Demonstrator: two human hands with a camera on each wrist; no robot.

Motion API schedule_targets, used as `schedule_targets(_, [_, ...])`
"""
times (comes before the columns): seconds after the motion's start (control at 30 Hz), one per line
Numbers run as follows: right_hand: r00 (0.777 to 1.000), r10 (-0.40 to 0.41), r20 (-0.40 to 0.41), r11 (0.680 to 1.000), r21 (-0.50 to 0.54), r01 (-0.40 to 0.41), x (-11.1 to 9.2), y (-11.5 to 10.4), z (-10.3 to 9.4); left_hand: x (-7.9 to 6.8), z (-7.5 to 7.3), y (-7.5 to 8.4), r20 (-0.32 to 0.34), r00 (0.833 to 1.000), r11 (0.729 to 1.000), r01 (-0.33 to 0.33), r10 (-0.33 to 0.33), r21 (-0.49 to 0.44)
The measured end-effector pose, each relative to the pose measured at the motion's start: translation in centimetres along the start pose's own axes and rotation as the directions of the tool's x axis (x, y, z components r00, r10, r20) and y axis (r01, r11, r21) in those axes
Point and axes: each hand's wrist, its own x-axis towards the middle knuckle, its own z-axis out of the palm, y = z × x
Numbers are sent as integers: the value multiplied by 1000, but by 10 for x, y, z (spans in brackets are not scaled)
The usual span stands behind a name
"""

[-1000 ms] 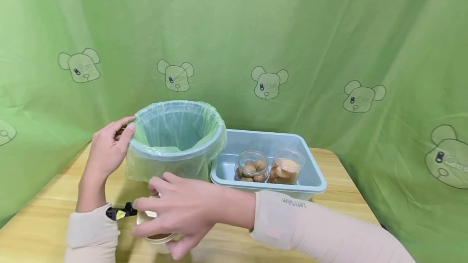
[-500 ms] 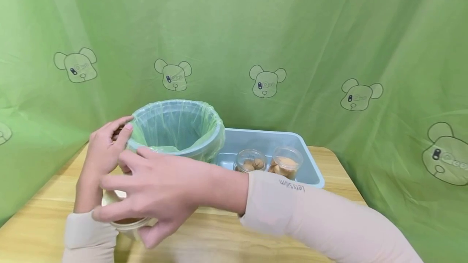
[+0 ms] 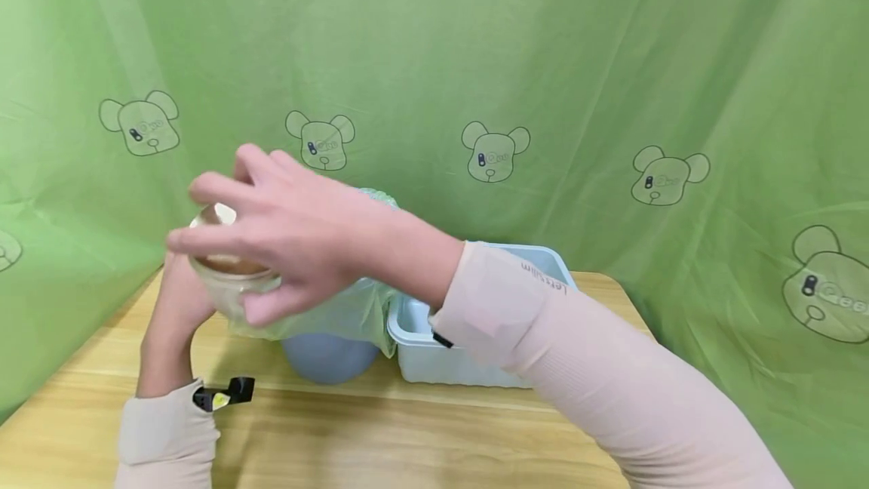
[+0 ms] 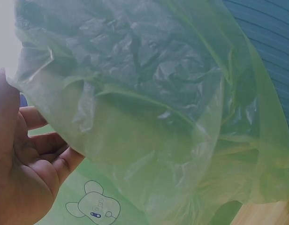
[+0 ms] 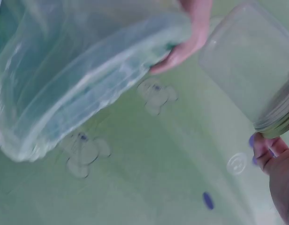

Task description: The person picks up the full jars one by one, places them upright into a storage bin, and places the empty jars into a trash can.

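Note:
My right hand [image 3: 278, 229] grips a clear plastic jar [image 3: 234, 296] by its gold-coloured lid, fingers spread round the lid's edge. In the right wrist view, the see-through body of the jar [image 5: 250, 61] points away from that hand. Behind the jar stands a blue trash bin [image 3: 329, 359] lined with a thin green plastic bag [image 3: 346, 315]. My left hand [image 3: 179, 289] holds the bin at its left rim, its fingers covered by the jar in the head view. From the right wrist, the left hand [image 5: 193, 40] shows curled over the bagged rim [image 5: 102, 75].
A light blue tray [image 3: 462, 364] stands right of the bin on the wooden table [image 3: 353, 436]; my right forearm covers its contents. A green curtain [image 3: 421, 44] with bear-head prints hangs behind. A small black device [image 3: 224, 396] sits at my left wrist.
My right hand has lifted the jar from low over the front table, first leftward, then up in front of the bin's rim. The left hand stays at the bin.

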Motion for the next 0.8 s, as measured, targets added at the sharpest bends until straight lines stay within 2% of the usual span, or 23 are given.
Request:
schedule_targets(0.17, [997,71,2,997,-24,-71,-5,23,10,2,2,1,9,1000,999,19,-20,43])
schedule_targets(0.3, [989,148,23,988,-39,-147,-13,38,22,2,3,2,28,999,1000,19,-19,15])
schedule_targets(0.57, [958,272,96,962,-23,-271,-24,59,51,2,3,3,39,999,1000,23,-23,3])
schedule_targets(0.8, [922,335,195,939,11,-343,-27,61,74,2,4,2,41,999,999,35,-35,4])
